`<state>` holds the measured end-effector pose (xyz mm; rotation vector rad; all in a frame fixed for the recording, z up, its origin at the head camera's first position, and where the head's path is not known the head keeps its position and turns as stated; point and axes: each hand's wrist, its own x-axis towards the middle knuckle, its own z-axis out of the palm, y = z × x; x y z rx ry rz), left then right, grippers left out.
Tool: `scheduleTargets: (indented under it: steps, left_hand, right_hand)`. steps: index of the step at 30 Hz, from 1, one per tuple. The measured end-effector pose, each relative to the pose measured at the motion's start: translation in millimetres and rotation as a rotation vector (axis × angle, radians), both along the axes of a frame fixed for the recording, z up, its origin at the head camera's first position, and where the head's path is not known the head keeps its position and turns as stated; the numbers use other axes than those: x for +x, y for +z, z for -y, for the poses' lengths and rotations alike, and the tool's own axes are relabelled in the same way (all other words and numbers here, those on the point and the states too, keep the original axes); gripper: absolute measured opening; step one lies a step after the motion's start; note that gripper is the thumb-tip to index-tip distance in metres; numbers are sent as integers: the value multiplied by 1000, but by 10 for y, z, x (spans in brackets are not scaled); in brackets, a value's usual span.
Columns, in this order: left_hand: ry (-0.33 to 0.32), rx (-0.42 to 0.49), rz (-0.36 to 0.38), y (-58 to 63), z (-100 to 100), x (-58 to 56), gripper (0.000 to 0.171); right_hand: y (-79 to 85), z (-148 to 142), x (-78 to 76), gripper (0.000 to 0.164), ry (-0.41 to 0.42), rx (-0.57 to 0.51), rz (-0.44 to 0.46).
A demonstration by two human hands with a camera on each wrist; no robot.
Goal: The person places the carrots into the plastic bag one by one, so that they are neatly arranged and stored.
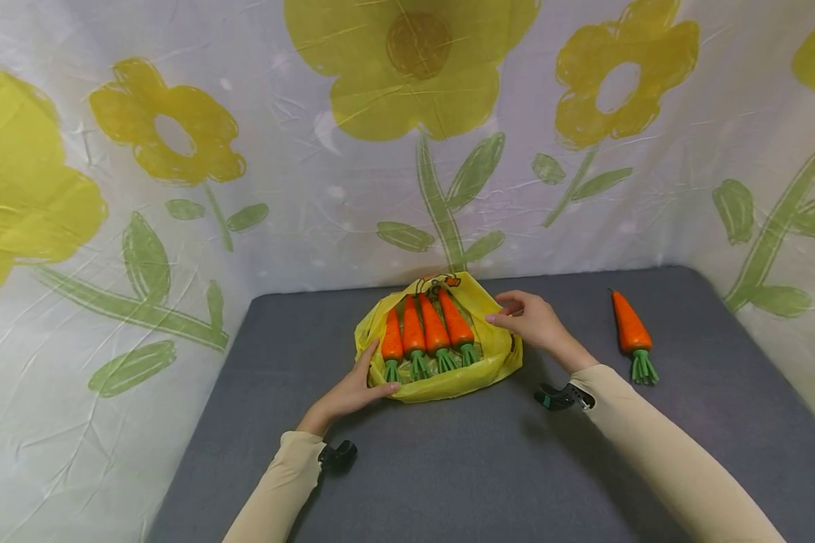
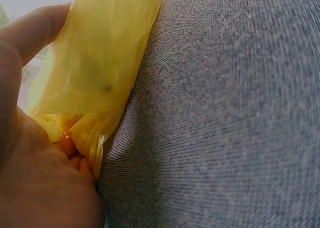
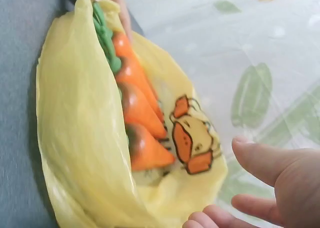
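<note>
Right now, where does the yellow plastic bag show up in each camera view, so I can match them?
Head: yellow bag at centre on the grey table, between both hands.
Left wrist: upper left, against the left hand.
Right wrist: fills the left and centre.
Shared landmark: the grey table surface.
</note>
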<state>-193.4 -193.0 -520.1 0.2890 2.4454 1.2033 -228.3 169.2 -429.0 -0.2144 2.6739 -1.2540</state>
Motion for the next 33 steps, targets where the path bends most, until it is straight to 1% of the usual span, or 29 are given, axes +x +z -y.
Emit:
scheduleTargets:
  steps: [8, 15, 21, 26, 33]
  left_hand:
    - [6, -6, 4, -6, 4, -1, 107]
    - [5, -4, -7, -20, 6, -5, 107]
    - [3, -5, -1, -25, 7, -1, 106]
    - [10, -3, -2, -15, 6, 0, 106]
    - [5, -6, 0, -15, -4, -4, 106]
  right_hand:
    - [23, -318, 80, 62, -44, -50, 23]
    - [52, -582, 167, 71, -77, -33, 27]
    - [15, -860, 233, 76, -120, -20, 28]
    - [11, -1060, 287, 82, -160, -33, 48]
    - [16, -1281, 342, 81, -196, -9, 26]
